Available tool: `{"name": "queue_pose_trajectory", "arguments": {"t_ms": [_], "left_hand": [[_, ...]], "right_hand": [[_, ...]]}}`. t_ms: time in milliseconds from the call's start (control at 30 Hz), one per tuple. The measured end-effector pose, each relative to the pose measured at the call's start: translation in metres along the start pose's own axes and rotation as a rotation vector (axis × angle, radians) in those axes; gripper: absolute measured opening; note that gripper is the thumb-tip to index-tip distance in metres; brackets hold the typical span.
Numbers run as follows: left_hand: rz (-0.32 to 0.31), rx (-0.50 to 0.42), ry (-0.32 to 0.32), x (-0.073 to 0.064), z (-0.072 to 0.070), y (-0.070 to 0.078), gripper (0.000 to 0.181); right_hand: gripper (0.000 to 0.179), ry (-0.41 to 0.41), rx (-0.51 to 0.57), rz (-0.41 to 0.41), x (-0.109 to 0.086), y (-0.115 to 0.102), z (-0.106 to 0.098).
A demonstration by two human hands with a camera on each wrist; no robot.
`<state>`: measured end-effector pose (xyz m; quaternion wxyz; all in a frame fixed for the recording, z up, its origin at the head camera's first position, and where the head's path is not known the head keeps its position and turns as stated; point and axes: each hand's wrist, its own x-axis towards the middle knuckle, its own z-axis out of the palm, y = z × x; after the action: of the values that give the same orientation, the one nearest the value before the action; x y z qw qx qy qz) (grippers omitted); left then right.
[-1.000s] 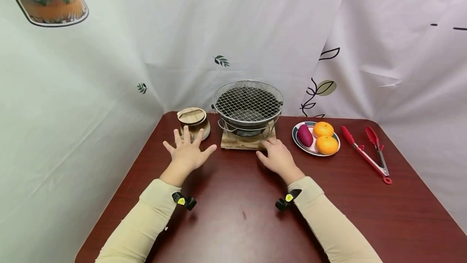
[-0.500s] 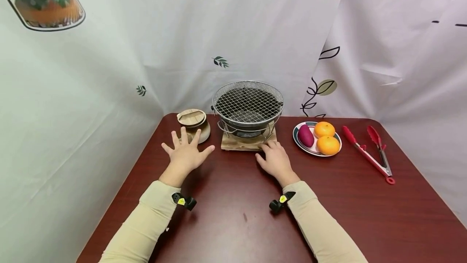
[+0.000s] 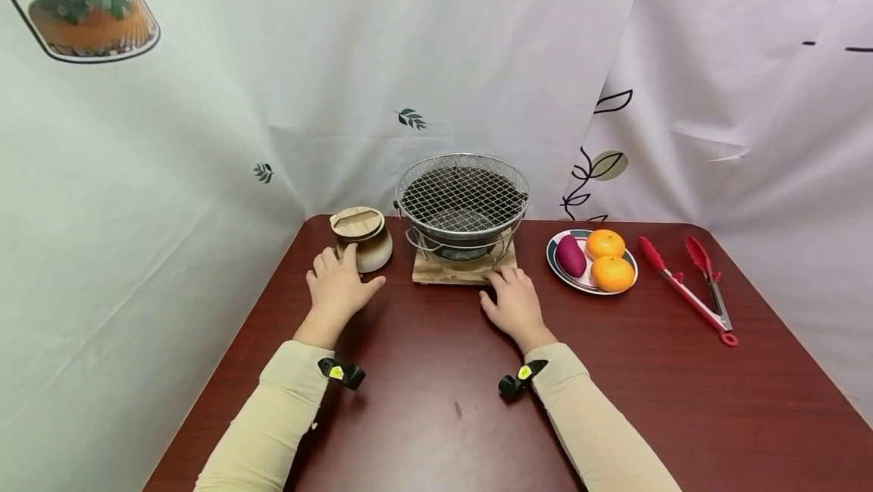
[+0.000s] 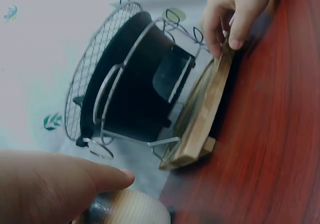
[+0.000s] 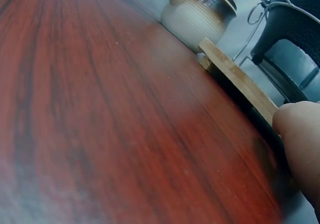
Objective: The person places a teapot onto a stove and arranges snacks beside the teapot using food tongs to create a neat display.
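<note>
At the table's back left stands a cream-and-brown ceramic pot with a wooden lid. My left hand is just in front of it, thumb stretched to the right; some fingertips are hidden, and I cannot tell whether they touch it. A round tabletop grill with a wire mesh top stands on a wooden board. My right hand holds the board's front right edge. In the left wrist view, that hand's thumb lies on the front side, its fingers over the top.
Right of the grill, a plate bears two oranges and a purple oval item. Red-and-silver tongs lie spread farther right. A printed white cloth hangs behind the dark red table.
My left hand's widely spread fingers have drawn in and bent beside the pot, and the hand has shifted slightly left. My right hand stays at the board while its wrist has swung a little left.
</note>
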<state>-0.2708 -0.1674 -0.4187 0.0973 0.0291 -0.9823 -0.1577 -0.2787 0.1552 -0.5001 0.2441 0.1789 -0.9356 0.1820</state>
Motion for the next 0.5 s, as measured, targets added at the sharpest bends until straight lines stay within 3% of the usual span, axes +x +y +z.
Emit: {"name": "queue_pose_trajectory", "arguments": {"t_ms": [167, 500], "left_hand": [[-0.065, -0.017, -0.001, 0.006, 0.004, -0.008, 0.087], [-0.117, -0.063, 0.002, 0.017, 0.009, -0.023, 0.065]], "right_hand": [[0.033, -0.002, 0.0, 0.012, 0.0, 0.0, 0.0], [0.033, 0.002, 0.015, 0.002, -0.001, -0.001, -0.001]]}}
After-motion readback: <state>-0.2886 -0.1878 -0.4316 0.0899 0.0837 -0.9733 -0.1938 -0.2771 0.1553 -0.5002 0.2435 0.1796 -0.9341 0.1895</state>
